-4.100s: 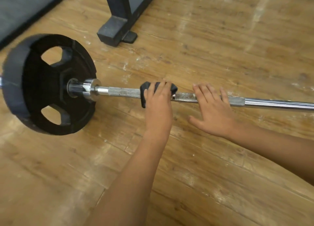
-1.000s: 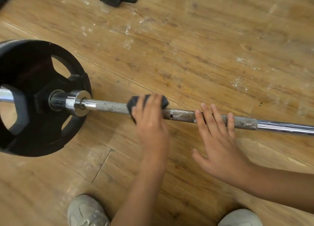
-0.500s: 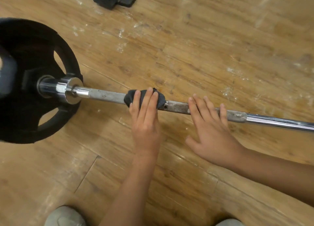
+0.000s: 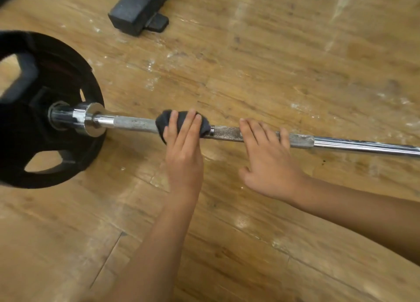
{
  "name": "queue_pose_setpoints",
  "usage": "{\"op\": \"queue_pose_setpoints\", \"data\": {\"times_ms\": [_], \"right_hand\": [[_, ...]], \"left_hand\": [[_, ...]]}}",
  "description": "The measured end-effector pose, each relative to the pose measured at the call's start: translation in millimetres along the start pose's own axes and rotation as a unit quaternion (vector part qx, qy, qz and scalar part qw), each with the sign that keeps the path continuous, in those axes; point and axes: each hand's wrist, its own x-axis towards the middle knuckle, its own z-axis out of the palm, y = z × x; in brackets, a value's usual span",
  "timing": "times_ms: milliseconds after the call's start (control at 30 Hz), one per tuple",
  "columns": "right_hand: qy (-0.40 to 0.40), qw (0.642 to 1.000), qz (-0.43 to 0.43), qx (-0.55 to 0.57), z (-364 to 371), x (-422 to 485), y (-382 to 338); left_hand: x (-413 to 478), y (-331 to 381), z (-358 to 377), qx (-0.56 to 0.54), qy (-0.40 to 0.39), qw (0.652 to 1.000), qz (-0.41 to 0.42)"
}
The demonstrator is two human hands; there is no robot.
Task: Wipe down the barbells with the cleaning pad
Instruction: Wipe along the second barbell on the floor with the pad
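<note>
A barbell lies across the wooden floor, its steel bar [image 4: 134, 124] running left to right with a worn knurled stretch in the middle. A black weight plate [image 4: 34, 120] sits on its left end behind a chrome collar [image 4: 91, 120]. My left hand [image 4: 184, 156] presses a dark cleaning pad [image 4: 162, 123] wrapped over the bar, fingers laid on top of it. To its right my right hand [image 4: 268, 163] rests flat on the bar with fingers spread, holding nothing.
The dark foot of a metal rack [image 4: 136, 8] stands on the floor beyond the bar at upper left. Scuffed wooden floorboards [image 4: 295, 63] spread all around. The bar's smooth chrome part [image 4: 368, 146] runs off the right edge.
The view has tilted up, so the shoes at the bottom are out of sight and more of the rack foot shows. Both hands and the pad stay at about the same place on the bar.
</note>
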Motion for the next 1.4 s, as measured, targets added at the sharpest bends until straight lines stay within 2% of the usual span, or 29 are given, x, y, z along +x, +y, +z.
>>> {"op": "queue_pose_setpoints", "data": {"times_ms": [133, 200, 267, 333, 434, 500, 600, 667, 767, 867, 934, 1000, 1167, 1267, 1401], "right_hand": [[0.007, 1.0, 0.001, -0.002, -4, 12, 4], [0.009, 1.0, -0.002, -0.007, -7, 17, 7], [0.005, 1.0, -0.006, -0.01, -8, 22, 10], [0.014, 1.0, -0.004, -0.013, -7, 26, 13], [0.018, 1.0, 0.001, -0.021, -8, 32, 10], [0.013, 1.0, -0.001, -0.024, -10, 35, 12], [0.009, 1.0, -0.002, -0.021, -12, 39, 16], [0.017, 1.0, -0.005, -0.023, -10, 42, 18], [0.016, 1.0, -0.003, -0.014, -11, 48, 18], [0.004, 1.0, -0.007, -0.001, -13, 53, 20], [0.002, 1.0, -0.007, 0.001, -15, 55, 24], [-0.006, 1.0, -0.01, 0.001, -18, 57, 23], [-0.018, 1.0, 0.0, 0.008, -20, 64, 21], [-0.023, 1.0, 0.006, 0.015, -22, 67, 22], [-0.021, 1.0, 0.009, 0.015, -23, 72, 25]], "left_hand": [[22, 8, 15, 0.012, -0.059, 0.995, 0.082], [24, -22, 0, 0.036, -0.044, 0.996, 0.065], [27, -49, -18, 0.058, -0.007, 0.998, 0.014], [38, -39, -15, 0.052, 0.001, 0.999, -0.012], [44, -4, 11, 0.002, -0.066, 0.994, 0.087], [45, -17, 14, 0.016, -0.071, 0.99, 0.118], [48, -61, -8, 0.044, -0.023, 0.998, 0.046], [53, -61, -12, 0.058, 0.001, 0.998, 0.001], [49, -35, 10, 0.043, -0.028, 0.996, 0.075], [52, -50, 12, 0.043, -0.05, 0.981, 0.18], [55, -69, 5, 0.054, -0.042, 0.984, 0.163], [54, -76, 0, 0.058, -0.015, 0.993, 0.102], [53, -51, 12, 0.066, -0.011, 0.997, 0.049], [65, -50, 12, 0.053, -0.049, 0.993, 0.093], [88, -62, -5, 0.071, -0.162, 0.965, 0.195]]}}
